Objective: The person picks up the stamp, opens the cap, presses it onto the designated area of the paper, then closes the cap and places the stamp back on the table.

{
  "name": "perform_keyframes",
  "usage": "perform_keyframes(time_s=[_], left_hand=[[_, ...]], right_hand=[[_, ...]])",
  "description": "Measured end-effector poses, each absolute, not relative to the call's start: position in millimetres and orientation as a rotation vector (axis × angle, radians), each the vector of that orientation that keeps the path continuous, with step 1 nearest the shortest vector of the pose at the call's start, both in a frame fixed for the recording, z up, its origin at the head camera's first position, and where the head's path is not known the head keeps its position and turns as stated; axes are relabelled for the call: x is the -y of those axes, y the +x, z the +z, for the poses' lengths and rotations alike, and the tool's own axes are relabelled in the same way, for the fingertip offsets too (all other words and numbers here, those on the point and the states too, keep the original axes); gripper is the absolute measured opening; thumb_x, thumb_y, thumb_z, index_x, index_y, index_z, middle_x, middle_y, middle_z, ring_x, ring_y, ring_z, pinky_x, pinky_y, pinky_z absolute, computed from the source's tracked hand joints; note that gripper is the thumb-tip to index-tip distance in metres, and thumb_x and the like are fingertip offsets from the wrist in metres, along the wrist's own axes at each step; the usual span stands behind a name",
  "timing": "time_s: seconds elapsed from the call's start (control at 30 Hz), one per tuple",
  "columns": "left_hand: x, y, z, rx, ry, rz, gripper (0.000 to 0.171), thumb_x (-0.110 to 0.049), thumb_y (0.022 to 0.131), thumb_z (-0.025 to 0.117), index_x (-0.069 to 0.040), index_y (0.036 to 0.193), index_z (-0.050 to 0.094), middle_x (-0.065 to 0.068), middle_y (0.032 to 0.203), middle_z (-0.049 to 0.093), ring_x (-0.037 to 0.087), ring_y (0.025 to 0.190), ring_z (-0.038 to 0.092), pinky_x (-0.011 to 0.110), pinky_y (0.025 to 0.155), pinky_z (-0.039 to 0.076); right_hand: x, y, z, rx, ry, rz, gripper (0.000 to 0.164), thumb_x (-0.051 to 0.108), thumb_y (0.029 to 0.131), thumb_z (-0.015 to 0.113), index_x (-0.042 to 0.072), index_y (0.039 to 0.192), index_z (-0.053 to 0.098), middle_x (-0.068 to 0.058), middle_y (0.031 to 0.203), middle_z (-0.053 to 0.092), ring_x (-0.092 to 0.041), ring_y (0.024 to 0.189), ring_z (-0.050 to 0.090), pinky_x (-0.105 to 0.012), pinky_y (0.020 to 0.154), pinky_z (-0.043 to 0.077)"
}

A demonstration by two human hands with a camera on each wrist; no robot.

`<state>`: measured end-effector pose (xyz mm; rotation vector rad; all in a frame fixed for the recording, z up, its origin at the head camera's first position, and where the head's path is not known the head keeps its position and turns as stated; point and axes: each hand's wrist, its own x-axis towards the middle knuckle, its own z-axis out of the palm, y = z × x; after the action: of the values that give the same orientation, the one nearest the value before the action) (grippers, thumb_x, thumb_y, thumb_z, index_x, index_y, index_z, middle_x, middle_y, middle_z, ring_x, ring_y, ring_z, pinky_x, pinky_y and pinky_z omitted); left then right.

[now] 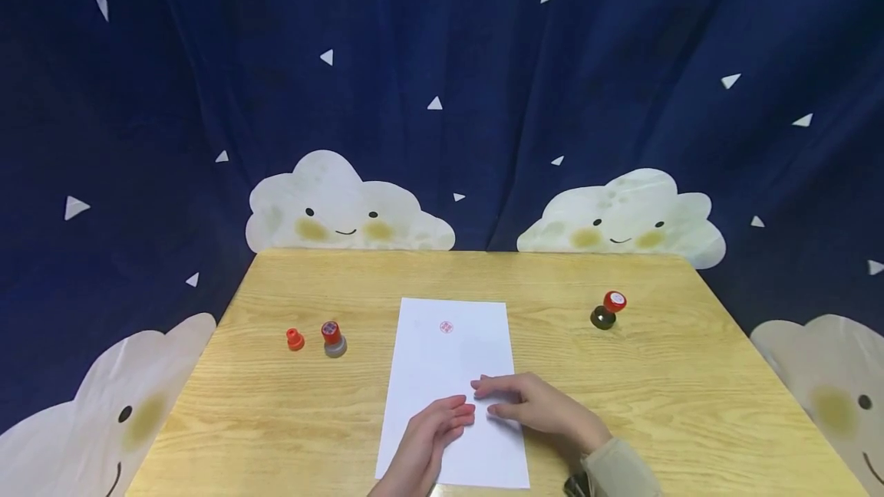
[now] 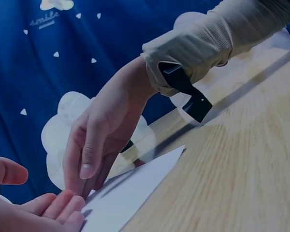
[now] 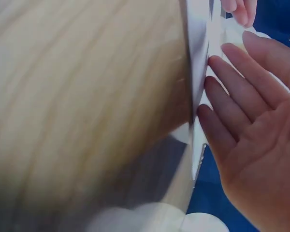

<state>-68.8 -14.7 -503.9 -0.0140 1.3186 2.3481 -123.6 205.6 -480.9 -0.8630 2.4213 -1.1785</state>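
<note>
A white sheet of paper (image 1: pixel 449 359) lies on the table with a small round red stamp mark (image 1: pixel 446 327) near its far end. Over the lower part of the sheet is my left hand (image 1: pixel 431 436), its fingers extended and holding nothing. Facing it from the right, my right hand (image 1: pixel 542 405) has its fingers loosely stretched over the sheet's right side. In the right wrist view the fingertips of the right hand (image 3: pixel 251 111) are at the paper's edge (image 3: pixel 198 72); whether they press on it I cannot tell.
On the left of the wooden table (image 1: pixel 276 420) stand a red-topped stamp with a grey base (image 1: pixel 334 340) and a small red cap (image 1: pixel 295 340). A red-knobbed stamp with a black base (image 1: pixel 608 311) is at the back right. A dark blue curtain (image 1: pixel 442 21) hangs behind.
</note>
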Motion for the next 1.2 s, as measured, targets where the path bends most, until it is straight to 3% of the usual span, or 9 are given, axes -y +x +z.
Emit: perform_keyframes(time_s=[0.4,0.57,0.8,1.2], left_hand=[[12.4,-79.4,-512.3,-1.106,-0.041,2.412,0.046,-0.011,0.096,0.039,0.014,0.134,0.033,0.026,0.132,0.046,0.031,0.123,0.048,0.035,0.106,0.038],[14.0,-83.0,-514.8,-0.998,-0.054,2.417,0.047,-0.013,0.097,0.037,0.014,0.135,0.031,0.028,0.134,0.044,0.033,0.126,0.044,0.038,0.108,0.034],[9.2,-79.7,-514.5,-1.01,-0.059,2.429,0.048,-0.011,0.096,0.038,0.015,0.135,0.031,0.027,0.132,0.046,0.032,0.125,0.046,0.034,0.106,0.038],[4.1,-74.6,-514.5,-0.989,-0.082,2.391,0.049,-0.011,0.094,0.039,0.015,0.135,0.031,0.025,0.129,0.046,0.03,0.123,0.048,0.034,0.106,0.037]], right_hand=[[-207.7,-134.8,-491.6,-2.37,-0.823,-1.267,0.027,0.012,0.089,0.063,0.011,0.116,0.066,-0.003,0.128,0.058,-0.028,0.126,0.047,-0.036,0.11,0.031],[-210.5,-136.9,-491.1,-2.372,-0.821,-1.242,0.026,0.016,0.09,0.062,0.014,0.115,0.067,0.0,0.128,0.059,-0.026,0.127,0.046,-0.033,0.11,0.031],[-212.8,-133.8,-487.3,-2.39,-0.823,-1.22,0.026,0.022,0.091,0.061,0.017,0.116,0.066,0.0,0.129,0.058,-0.025,0.126,0.046,-0.038,0.109,0.032],[-214.6,-131.7,-487.8,-2.35,-0.816,-1.205,0.023,0.018,0.091,0.061,0.023,0.112,0.068,0.003,0.129,0.057,-0.022,0.129,0.043,-0.028,0.11,0.03]])
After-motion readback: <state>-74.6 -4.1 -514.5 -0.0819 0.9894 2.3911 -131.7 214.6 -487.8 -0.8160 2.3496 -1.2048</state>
